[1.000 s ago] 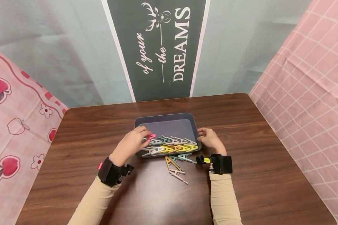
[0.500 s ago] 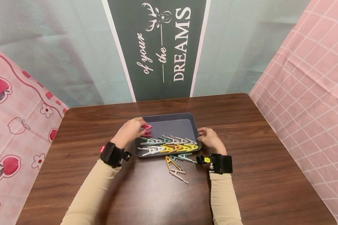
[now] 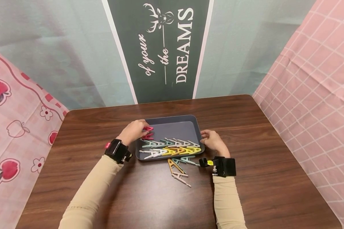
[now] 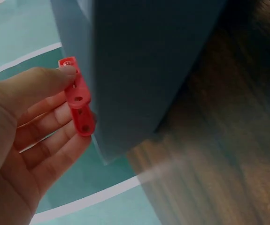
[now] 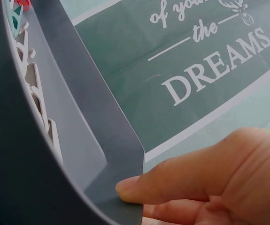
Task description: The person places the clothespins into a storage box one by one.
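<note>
A dark grey tray point(image 3: 176, 128) stands on the table with several clothespins in two rows along its near side: yellow ones point(image 3: 195, 149), white ones point(image 3: 154, 153) and teal ones point(image 3: 149, 143). At the tray's left end my left hand point(image 3: 134, 131) pinches a red clothespin point(image 4: 80, 99) between thumb and fingers. Another red clothespin point(image 3: 147, 137) lies just below that hand, partly covered by it. My right hand point(image 3: 213, 140) holds the tray's right wall, its thumb point(image 5: 132, 188) over the inner side and the other fingers outside.
Several more clothespins, including an orange one point(image 3: 170, 166) and a pale pink one point(image 3: 180, 178), lie on the wooden table point(image 3: 149, 197) in front of the tray. Printed cloth point(image 3: 166, 57) hangs behind the table's far edge.
My left hand has moved from above the clothespin rows to the tray's left end, carrying the red clothespin; over the last half second it barely moved. My right hand has stayed put.
</note>
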### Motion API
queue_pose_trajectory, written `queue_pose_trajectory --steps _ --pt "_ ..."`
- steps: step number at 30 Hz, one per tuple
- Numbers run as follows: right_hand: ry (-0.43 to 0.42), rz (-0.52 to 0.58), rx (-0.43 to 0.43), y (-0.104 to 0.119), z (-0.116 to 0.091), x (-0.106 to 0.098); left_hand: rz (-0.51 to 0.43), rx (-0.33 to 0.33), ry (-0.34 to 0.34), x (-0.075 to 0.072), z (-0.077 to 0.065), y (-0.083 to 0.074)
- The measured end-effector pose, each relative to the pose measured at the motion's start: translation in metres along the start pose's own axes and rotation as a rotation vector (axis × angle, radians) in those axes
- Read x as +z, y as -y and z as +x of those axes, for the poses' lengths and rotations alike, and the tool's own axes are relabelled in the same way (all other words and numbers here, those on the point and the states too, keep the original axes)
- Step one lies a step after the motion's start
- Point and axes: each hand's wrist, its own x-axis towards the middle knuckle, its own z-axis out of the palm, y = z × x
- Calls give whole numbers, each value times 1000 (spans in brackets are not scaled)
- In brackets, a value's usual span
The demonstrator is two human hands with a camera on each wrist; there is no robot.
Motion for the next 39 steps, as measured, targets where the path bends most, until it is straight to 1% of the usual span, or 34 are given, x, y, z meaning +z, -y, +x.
queue_pose_trajectory --steps 10,15,23,28,29,31,35,36,39 --pt "0 5 6 3 0 1 49 -12 32 17 9 9" --pt "4 3 6 5 0 1 67 -33 55 24 11 11" --pt "-13 5 1 9 1 2 79 -41 44 25 12 11" --pt "-9 20 -7 8 1 1 71 -76 78 25 11 12" --pt "-14 16 -31 6 2 1 69 -81 84 25 11 12" --pt "-11 12 -40 5 2 1 66 -88 88 24 10 11" --pt "-18 17 -28 4 -1 1 53 -80 76 22 9 10" --pt "-16 21 -5 5 -2 2 50 -74 68 22 9 9" --pt "-37 13 -3 5 -3 4 43 -65 45 20 8 8"
